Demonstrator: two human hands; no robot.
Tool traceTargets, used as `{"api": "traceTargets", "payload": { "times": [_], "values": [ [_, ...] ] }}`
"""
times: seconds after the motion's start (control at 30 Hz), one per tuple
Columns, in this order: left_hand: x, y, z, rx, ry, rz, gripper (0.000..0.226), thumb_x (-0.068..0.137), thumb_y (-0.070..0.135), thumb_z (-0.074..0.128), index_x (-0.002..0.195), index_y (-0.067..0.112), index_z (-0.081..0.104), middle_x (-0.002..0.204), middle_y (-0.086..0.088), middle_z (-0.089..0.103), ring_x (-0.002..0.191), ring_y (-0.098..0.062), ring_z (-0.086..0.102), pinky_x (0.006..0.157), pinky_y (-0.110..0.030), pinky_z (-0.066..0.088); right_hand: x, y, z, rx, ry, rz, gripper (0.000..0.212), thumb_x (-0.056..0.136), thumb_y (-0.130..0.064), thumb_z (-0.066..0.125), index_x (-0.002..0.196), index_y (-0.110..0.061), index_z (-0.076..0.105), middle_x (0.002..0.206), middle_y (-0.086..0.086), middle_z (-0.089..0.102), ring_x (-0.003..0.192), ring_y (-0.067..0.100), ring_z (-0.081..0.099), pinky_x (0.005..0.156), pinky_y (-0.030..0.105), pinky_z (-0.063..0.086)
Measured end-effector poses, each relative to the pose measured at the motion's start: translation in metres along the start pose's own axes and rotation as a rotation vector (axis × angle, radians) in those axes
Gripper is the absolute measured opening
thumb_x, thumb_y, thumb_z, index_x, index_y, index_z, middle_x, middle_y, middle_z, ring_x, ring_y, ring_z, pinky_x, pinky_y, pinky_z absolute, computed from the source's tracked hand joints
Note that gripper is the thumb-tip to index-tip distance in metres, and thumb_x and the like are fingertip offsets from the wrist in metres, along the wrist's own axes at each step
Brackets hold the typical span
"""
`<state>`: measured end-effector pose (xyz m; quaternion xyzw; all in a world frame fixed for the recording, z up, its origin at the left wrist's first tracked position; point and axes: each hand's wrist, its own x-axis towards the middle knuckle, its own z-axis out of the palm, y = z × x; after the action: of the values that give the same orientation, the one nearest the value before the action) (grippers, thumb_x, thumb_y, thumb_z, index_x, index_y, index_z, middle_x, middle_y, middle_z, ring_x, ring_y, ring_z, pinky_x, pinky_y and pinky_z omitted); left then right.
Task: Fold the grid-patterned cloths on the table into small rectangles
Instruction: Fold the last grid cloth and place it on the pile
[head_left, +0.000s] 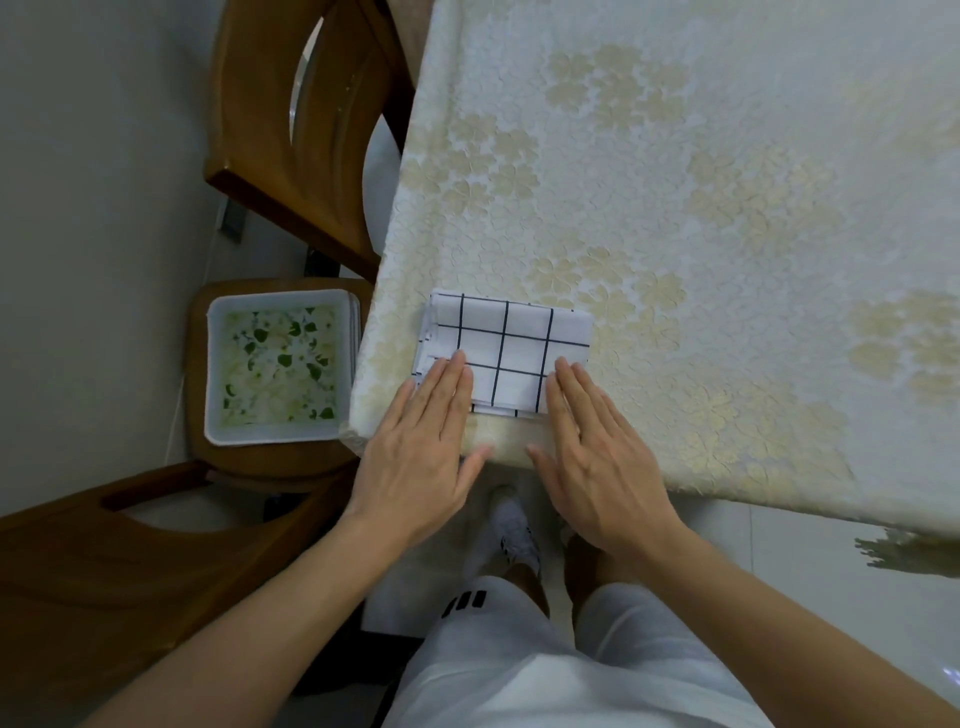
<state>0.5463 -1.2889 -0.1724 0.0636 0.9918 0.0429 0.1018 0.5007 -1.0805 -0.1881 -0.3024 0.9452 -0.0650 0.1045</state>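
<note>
A white cloth with a dark grid pattern (511, 343) lies folded into a small rectangle near the table's front left corner. My left hand (423, 447) lies flat with straight fingers, its fingertips on the cloth's near left corner. My right hand (597, 447) is also flat, its fingertips touching the cloth's near right corner. Neither hand grips anything. Both palms hang over the table's front edge.
The table (727, 208) wears a cream floral tablecloth. A wooden chair (311, 130) stands at the table's left side. A second wooden chair (130, 545) at lower left carries a stack of floral cloths with white borders (278, 366) on its seat.
</note>
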Motion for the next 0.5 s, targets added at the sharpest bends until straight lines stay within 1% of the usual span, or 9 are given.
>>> {"api": "traceTargets", "payload": {
  "times": [0.07, 0.1, 0.13, 0.17, 0.2, 0.27, 0.33, 0.4, 0.5],
  "values": [
    [0.024, -0.007, -0.010, 0.011, 0.074, 0.032, 0.063, 0.103, 0.037, 0.028, 0.155, 0.003, 0.015, 0.164, -0.014, 0.011, 0.152, -0.023, 0.012, 0.123, -0.041, 0.015, 0.015, 0.007, -0.007, 0.012, 0.031, 0.036, 0.063, 0.107, -0.041, 0.023, 0.155, 0.001, 0.020, 0.163, 0.020, 0.016, 0.153, 0.029, 0.014, 0.123, 0.042, 0.021],
    [0.037, -0.010, -0.014, 0.029, 0.104, 0.049, 0.059, 0.102, 0.026, 0.030, 0.155, 0.002, 0.018, 0.163, -0.015, 0.014, 0.151, -0.024, 0.015, 0.123, -0.042, 0.016, 0.024, 0.011, -0.009, 0.018, 0.035, 0.047, 0.062, 0.107, -0.038, 0.022, 0.155, 0.001, 0.019, 0.163, 0.020, 0.015, 0.153, 0.028, 0.013, 0.124, 0.042, 0.021],
    [0.049, -0.012, -0.017, 0.045, 0.123, 0.065, 0.058, 0.099, 0.015, 0.029, 0.154, 0.001, 0.019, 0.163, -0.016, 0.016, 0.151, -0.025, 0.017, 0.123, -0.042, 0.017, 0.032, 0.013, -0.009, 0.017, 0.034, 0.048, 0.060, 0.107, -0.034, 0.022, 0.155, 0.001, 0.018, 0.163, 0.020, 0.014, 0.153, 0.028, 0.012, 0.124, 0.043, 0.022],
    [0.059, -0.013, -0.019, 0.061, 0.120, 0.079, 0.061, 0.094, 0.007, 0.023, 0.154, 0.000, 0.018, 0.163, -0.017, 0.015, 0.151, -0.026, 0.017, 0.123, -0.042, 0.017, 0.039, 0.015, -0.009, 0.007, 0.028, 0.041, 0.059, 0.106, -0.031, 0.020, 0.155, 0.002, 0.017, 0.163, 0.020, 0.014, 0.153, 0.029, 0.012, 0.123, 0.045, 0.023],
    [0.066, -0.013, -0.021, 0.083, 0.094, 0.092, 0.065, 0.090, 0.003, 0.016, 0.155, 0.000, 0.014, 0.163, -0.017, 0.011, 0.151, -0.027, 0.014, 0.124, -0.043, 0.015, 0.044, 0.016, -0.008, -0.006, 0.022, 0.029, 0.058, 0.105, -0.027, 0.017, 0.155, 0.002, 0.015, 0.163, 0.020, 0.013, 0.153, 0.029, 0.011, 0.123, 0.045, 0.024],
    [0.075, -0.012, -0.022, 0.135, -0.002, 0.112, 0.067, 0.088, 0.002, 0.005, 0.155, 0.000, -0.002, 0.164, -0.017, -0.006, 0.153, -0.027, -0.001, 0.125, -0.042, 0.007, 0.052, 0.018, -0.004, -0.023, 0.016, 0.009, 0.059, 0.100, -0.021, 0.007, 0.155, 0.000, 0.010, 0.164, 0.020, 0.010, 0.153, 0.029, 0.008, 0.123, 0.045, 0.022],
    [0.080, -0.013, -0.021, 0.172, -0.104, 0.109, 0.066, 0.089, 0.006, 0.002, 0.153, 0.001, -0.014, 0.162, -0.016, -0.018, 0.152, -0.026, -0.011, 0.125, -0.041, 0.002, 0.055, 0.018, 0.000, -0.025, 0.002, -0.002, 0.064, 0.094, -0.020, -0.002, 0.155, -0.001, 0.003, 0.165, 0.019, 0.004, 0.153, 0.028, 0.003, 0.125, 0.043, 0.017],
    [0.084, -0.017, -0.017, 0.189, -0.128, 0.102, 0.066, 0.090, 0.009, 0.005, 0.152, 0.001, -0.017, 0.162, -0.016, -0.020, 0.151, -0.026, -0.013, 0.125, -0.041, 0.003, 0.057, 0.018, 0.003, -0.021, -0.014, -0.001, 0.065, 0.093, -0.020, -0.003, 0.156, -0.001, 0.000, 0.165, 0.018, 0.000, 0.153, 0.028, 0.000, 0.125, 0.043, 0.016],
    [0.087, -0.024, -0.007, 0.177, -0.132, 0.096, 0.066, 0.091, 0.008, 0.008, 0.153, 0.001, -0.015, 0.162, -0.016, -0.019, 0.152, -0.026, -0.012, 0.125, -0.041, 0.005, 0.060, 0.016, 0.008, -0.003, -0.047, 0.011, 0.063, 0.096, -0.019, 0.003, 0.156, 0.000, -0.001, 0.165, 0.019, -0.003, 0.153, 0.029, -0.002, 0.125, 0.044, 0.016]
  ]
}}
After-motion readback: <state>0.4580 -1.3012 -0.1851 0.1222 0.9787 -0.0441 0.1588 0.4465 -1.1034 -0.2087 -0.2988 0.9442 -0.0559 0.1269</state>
